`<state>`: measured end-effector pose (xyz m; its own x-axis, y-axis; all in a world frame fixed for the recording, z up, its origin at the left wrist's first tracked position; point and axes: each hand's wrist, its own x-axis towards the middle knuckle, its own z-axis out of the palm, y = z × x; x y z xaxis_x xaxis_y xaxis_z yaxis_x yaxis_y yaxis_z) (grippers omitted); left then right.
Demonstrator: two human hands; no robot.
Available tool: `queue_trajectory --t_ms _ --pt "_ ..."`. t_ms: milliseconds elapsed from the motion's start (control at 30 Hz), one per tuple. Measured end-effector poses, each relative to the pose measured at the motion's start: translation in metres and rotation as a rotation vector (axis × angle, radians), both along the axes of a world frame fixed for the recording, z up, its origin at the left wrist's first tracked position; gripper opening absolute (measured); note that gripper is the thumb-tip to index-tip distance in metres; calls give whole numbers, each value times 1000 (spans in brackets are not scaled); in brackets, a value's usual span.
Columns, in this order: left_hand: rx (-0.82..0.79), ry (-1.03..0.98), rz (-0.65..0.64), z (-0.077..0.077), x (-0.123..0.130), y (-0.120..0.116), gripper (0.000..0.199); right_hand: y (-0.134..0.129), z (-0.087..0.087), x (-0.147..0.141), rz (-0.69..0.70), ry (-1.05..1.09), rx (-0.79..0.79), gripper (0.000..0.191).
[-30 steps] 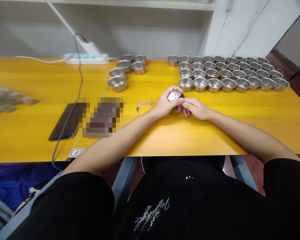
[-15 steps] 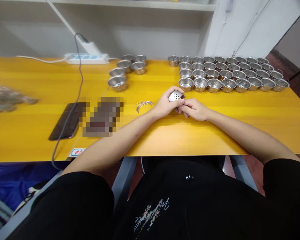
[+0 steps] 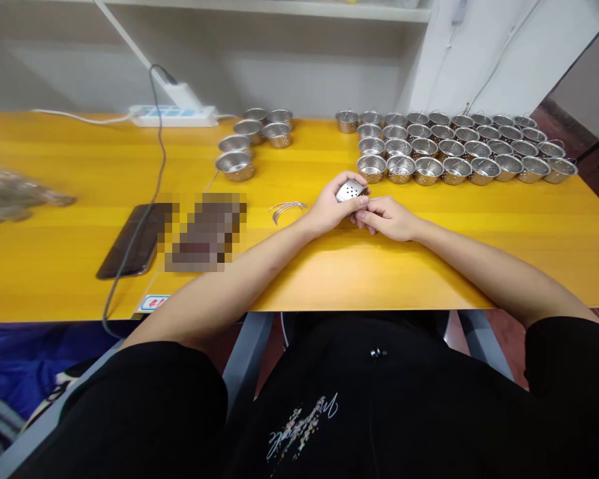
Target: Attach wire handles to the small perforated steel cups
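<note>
Shifted slightly toward the body since 1 second earlier, the fingers of the right hand (image 3: 394, 218) meet those of the left hand (image 3: 332, 206) at the lower edge of a perforated metal cup (image 3: 351, 191). Tilted, holed surface facing up, the cup is over the table (image 3: 329, 279), gripped by the left fingers with the thumb laid along its near side. Right fingers are bent in close; whether they pinch anything cannot be told, the contact being hidden. Slippage looks the likeliest mishap: smooth curved metal could twist free if the right fingers press off-center. Just beside the left forearm lie thin curved wires (image 3: 282, 208), which a sweep of that arm could scatter. Beyond the hands stand 4 rows of cups (image 3: 456, 170), the front row near enough to be jostled by a careless reach. Farther left sit 6 more metal cups (image 3: 234, 166), 1 dark phone (image 3: 130, 243) beneath a cable (image 3: 164, 159), 1 pixelated object (image 3: 207, 233) and 1 power strip (image 3: 174, 117).
</note>
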<state>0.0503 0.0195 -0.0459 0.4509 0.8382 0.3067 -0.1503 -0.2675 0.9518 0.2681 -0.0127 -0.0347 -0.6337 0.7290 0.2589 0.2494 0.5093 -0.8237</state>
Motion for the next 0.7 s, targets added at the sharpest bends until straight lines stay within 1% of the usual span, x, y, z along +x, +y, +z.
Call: queue_trajectory --t_ms 133,300,567,700 --pt "6 -9 21 -1 -1 2 84 0 1 0 0 7 -26 45" --pt "-2 -7 20 -1 -2 3 85 0 0 0 -2 12 -20 49" --pt "63 -29 85 0 1 -1 69 2 -2 -1 -2 22 -15 58" --pt "132 -31 85 -2 2 1 67 3 -2 -1 3 47 -1 65"
